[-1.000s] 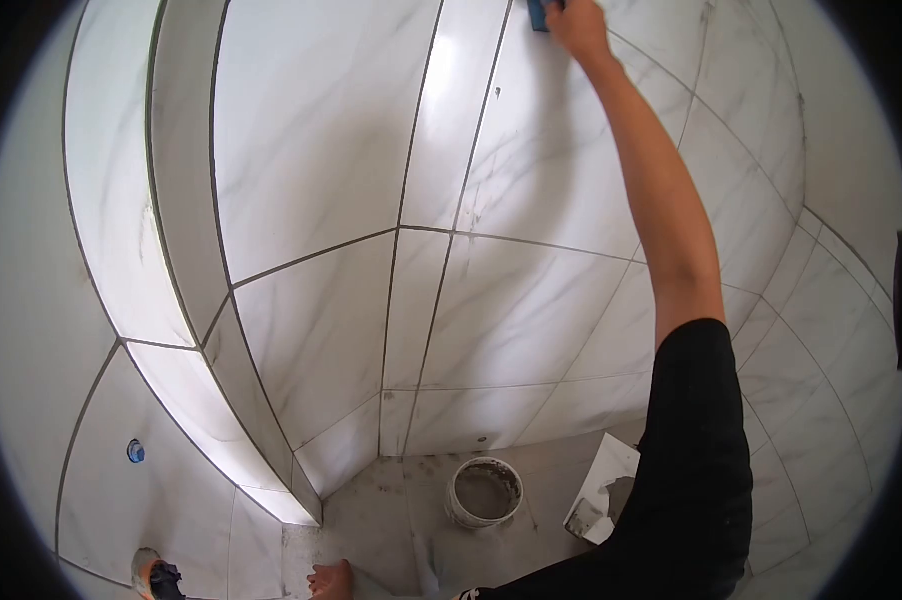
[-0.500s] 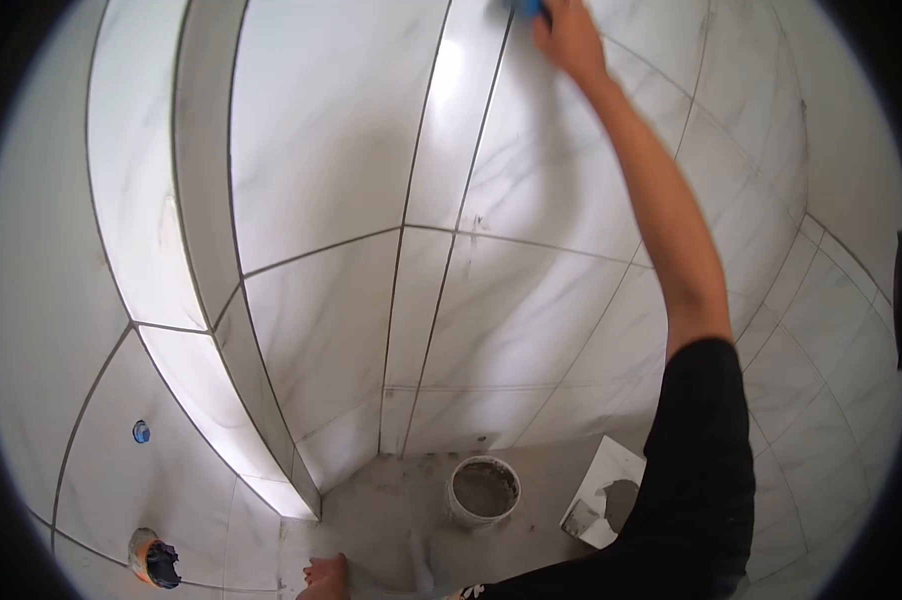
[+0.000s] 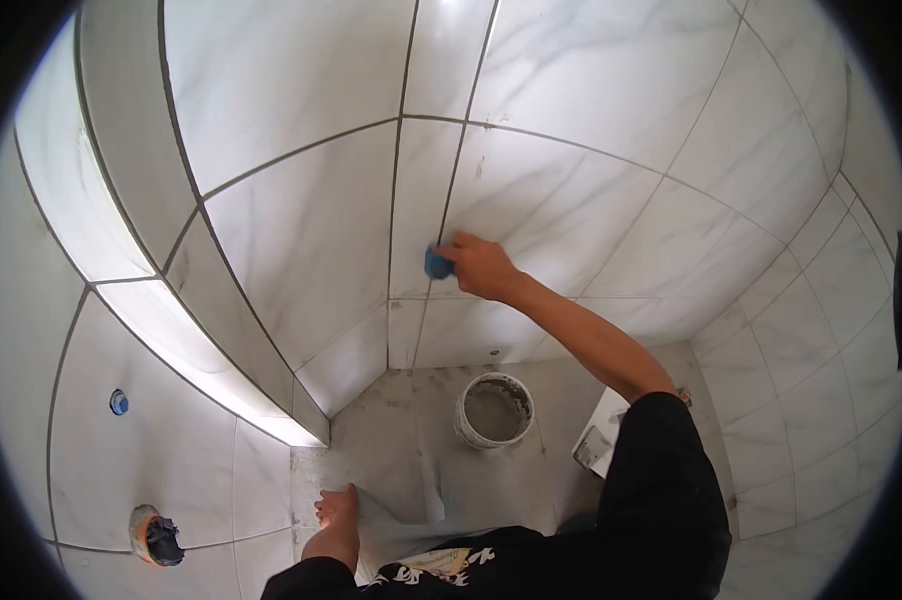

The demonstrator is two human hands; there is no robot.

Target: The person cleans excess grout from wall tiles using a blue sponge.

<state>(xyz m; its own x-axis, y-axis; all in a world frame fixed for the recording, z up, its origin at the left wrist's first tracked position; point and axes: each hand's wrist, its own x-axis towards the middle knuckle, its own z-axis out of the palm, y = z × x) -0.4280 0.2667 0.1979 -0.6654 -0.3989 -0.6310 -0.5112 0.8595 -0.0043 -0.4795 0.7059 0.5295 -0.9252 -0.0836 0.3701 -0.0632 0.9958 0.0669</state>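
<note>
My right hand [image 3: 483,266] is closed around a small blue tool [image 3: 438,262], which I hold against the marble-look wall tiles. It touches a dark vertical joint [image 3: 454,195] beside a narrow tile strip [image 3: 420,210]. The exact kind of tool is hard to make out. My left hand [image 3: 337,506] is low on the left, near the foot of the tiled wall, with its fingers loosely apart and no object visible in them. Below my right hand, a white bucket [image 3: 460,420] holding grey paste stands on the floor.
A white tile piece [image 3: 599,425] with a cut-out lies right of the bucket, partly behind my sleeve. On the left, a lit ledge [image 3: 186,350] juts out. Lower left are a blue pipe plug [image 3: 119,402] and an orange-rimmed pipe opening [image 3: 156,538]. Dusty grey floor [image 3: 381,420] lies below.
My right hand has come down the wall along the joint with the blue tool, from the top of the view to mid-height. The camera view has tilted downward.
</note>
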